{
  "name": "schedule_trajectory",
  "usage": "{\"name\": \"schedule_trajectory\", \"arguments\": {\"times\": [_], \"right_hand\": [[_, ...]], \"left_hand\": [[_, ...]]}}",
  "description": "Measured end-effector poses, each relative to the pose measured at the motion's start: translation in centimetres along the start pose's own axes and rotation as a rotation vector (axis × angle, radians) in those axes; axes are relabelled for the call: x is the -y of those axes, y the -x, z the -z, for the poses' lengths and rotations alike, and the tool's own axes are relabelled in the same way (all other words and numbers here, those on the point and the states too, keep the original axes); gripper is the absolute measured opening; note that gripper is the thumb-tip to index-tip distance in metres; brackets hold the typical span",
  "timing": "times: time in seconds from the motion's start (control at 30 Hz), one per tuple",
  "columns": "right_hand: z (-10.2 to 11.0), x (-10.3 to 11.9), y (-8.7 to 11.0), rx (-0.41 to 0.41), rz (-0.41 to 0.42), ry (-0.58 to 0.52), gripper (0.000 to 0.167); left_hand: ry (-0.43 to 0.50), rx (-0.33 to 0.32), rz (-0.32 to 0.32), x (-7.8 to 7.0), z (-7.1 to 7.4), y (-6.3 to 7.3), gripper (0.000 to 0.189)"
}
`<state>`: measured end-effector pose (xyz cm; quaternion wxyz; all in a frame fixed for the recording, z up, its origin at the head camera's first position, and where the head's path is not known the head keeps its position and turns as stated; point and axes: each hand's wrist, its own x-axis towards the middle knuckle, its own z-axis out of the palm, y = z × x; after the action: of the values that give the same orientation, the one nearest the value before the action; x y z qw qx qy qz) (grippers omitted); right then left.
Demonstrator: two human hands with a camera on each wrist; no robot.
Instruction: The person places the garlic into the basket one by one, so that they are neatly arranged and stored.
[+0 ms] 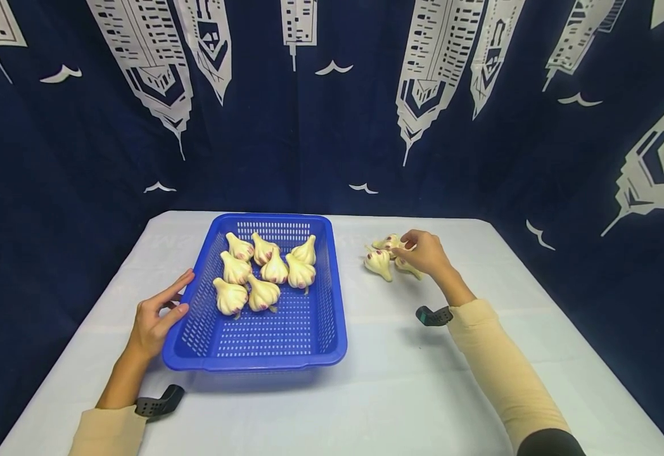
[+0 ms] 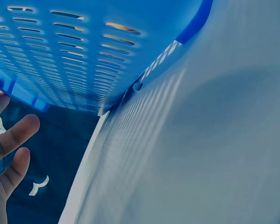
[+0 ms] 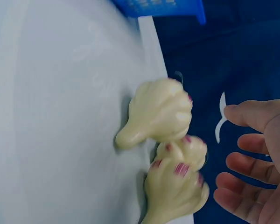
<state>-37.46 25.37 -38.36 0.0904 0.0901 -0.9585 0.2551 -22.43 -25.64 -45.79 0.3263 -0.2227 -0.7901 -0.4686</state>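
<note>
A blue plastic basket (image 1: 340,316) stands on the table, with several garlic bulbs (image 1: 263,293) lying inside, mostly toward its back and left. My left hand (image 1: 152,320) touches the basket's left rim with thumb and fingertips; in the left wrist view, loosely extended fingers (image 2: 21,133) show beside the perforated wall. A small group of garlic bulbs (image 1: 378,263) lies on the table right of the basket. Over that group is my right hand (image 1: 425,253). In the right wrist view its fingers are parted and slightly bent, apart from the garlic bulbs (image 3: 161,109), holding nothing.
A white cloth (image 1: 389,380) covers the table. Behind and around it hangs a dark blue curtain (image 1: 309,139) with white building prints. Each wrist wears a black device, one near the table's front left (image 1: 161,402).
</note>
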Motion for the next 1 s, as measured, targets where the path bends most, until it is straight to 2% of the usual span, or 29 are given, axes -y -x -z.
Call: {"name": "schedule_trajectory", "arguments": {"times": [0.23,0.47,0.63,0.83,1.0], "right_hand": [[-0.7,-1.8,-0.1,-0.032,-0.06,-0.022,0.047],[-1.6,-3.4,0.1,0.032,-0.151,0.0,0.075],[-2.4,-4.4,0.3,0.079,-0.22,-0.009,0.09],[-2.9,-5.6,0.5,0.115,-0.237,-0.018,0.091],[-3.2,-6.4,0.7,0.103,-0.216,-0.019,0.09]], "left_hand": [[-0.011,0.0,0.01,0.1,0.1,0.3,0.048],[0.002,-0.007,0.029,0.0,0.2,0.4,0.048],[-0.008,0.002,0.03,0.0,0.2,0.5,0.048],[-0.001,0.017,0.031,0.0,0.1,0.1,0.048],[-0.019,0.022,0.013,0.3,0.1,0.0,0.047]]}}
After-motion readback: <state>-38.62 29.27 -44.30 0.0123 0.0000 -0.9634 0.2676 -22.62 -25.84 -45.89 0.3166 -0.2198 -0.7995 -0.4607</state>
